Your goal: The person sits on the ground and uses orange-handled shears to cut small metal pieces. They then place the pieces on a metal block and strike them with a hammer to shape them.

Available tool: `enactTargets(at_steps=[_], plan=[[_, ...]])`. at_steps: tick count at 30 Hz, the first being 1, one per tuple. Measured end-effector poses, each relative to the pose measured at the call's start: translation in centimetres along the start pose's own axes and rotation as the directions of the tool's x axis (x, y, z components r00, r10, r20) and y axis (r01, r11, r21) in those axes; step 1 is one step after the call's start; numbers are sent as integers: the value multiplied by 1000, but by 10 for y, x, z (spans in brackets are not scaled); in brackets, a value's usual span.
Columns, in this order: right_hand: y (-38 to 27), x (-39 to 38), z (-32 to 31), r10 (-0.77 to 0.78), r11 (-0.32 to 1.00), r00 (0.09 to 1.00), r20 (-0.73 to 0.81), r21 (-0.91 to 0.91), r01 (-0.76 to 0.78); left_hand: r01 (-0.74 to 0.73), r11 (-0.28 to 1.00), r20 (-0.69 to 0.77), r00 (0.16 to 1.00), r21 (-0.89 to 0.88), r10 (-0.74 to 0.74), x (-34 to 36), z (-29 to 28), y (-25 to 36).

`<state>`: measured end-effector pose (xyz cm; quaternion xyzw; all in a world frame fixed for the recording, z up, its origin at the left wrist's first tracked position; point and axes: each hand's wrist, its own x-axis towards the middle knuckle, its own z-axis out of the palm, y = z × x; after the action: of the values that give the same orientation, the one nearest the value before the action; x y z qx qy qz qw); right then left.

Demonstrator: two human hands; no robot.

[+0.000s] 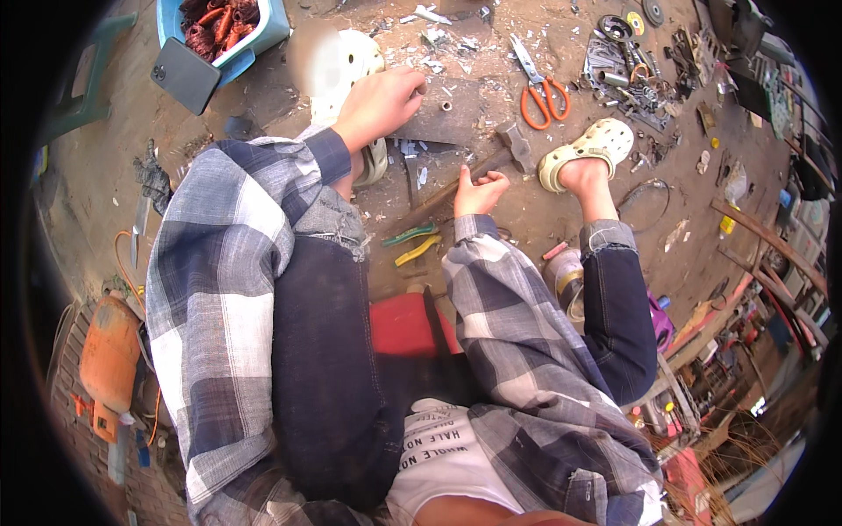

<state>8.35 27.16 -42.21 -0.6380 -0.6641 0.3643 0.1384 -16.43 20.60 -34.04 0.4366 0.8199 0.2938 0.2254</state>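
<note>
My left hand (379, 103) is closed, knuckles up, above the left shoe and beside a dark metal plate (452, 127). What its fingers hold, if anything, is hidden. On the plate stands a small ring-shaped metal piece (446, 107). Nearer to me, my right hand (481, 191) has its fingers curled and its thumb stretched out by the wooden handle of a hammer (519, 147). Whether it touches the handle I cannot tell. Scissors (538, 90) with orange handles lie beyond the hammer. Pliers (414, 244) with green and yellow grips lie below the hammer's handle.
A blue basin (263, 37) of reddish coiled wire stands far left, a black phone (186, 75) at its rim. Metal parts (618, 79) are heaped far right. Pale shoes (605, 145) flank the work area. An orange gas cylinder (110, 346) is at left.
</note>
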Motion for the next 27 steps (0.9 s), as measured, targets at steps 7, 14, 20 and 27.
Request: enactTargets(at_steps=[7,14,20,27], plan=[[13,20,0,372,835,902,221,346,-429,-134,988,150,981,76,122,7,5,6],[-27,29,-28,427,338,704,568,621,-707,-97,994,141,986,52,89,1,2,-4],[-40,9,-49,312,421,717,624,586,-693,-54,995,1,999,-83,55,0,-3,-9],[-78,-13,-63,159,683,814,559,533,-500,-52,976,-143,989,-212,22,-4,-10,-7]])
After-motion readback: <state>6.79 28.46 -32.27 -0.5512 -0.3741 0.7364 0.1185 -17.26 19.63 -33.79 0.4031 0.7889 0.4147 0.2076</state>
